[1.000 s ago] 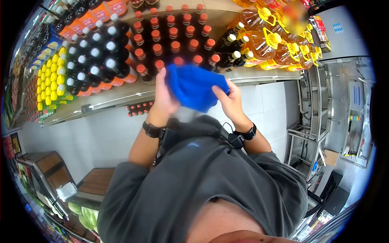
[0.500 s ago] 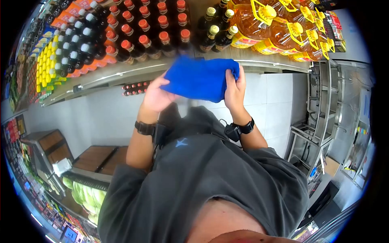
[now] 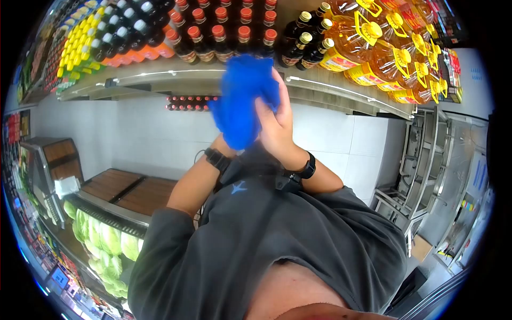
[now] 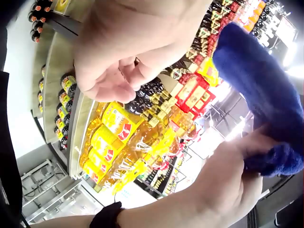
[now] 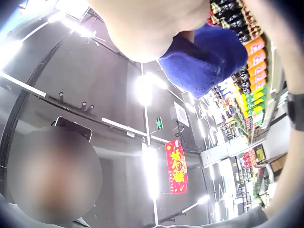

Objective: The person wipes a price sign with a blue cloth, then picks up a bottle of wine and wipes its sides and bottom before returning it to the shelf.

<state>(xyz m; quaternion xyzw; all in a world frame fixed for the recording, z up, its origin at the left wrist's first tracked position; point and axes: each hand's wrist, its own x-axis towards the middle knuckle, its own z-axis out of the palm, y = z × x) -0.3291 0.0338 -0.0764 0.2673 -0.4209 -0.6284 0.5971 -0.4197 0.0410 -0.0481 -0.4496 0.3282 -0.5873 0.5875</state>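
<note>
A blue cloth (image 3: 244,101) hangs bunched in front of the person's chest, blurred in the head view. The right hand (image 3: 277,125) grips it, thumb on the near side and fingers behind. In the left wrist view, the right hand (image 4: 228,171) pinches the folded lower end of the cloth (image 4: 261,80), while the left hand (image 4: 137,42) is apart from it, fingers loosely curled with nothing seen between them. From the head, the left hand (image 3: 226,145) is mostly hidden behind the cloth. The right wrist view shows the cloth (image 5: 204,59) under the right hand (image 5: 147,23).
Ahead is a shelf edge (image 3: 186,71) with rows of red-capped bottles (image 3: 218,40), yellow-capped dark bottles (image 3: 298,48) and large oil jugs (image 3: 392,61). Small bottles (image 3: 189,103) stand below. A metal rack (image 3: 416,165) is at right; cabbages (image 3: 104,240) lie at left.
The cloth, earlier held spread between both hands, is now bunched and upright in the right hand. The left hand has let go and moved behind it; the right hand has moved left.
</note>
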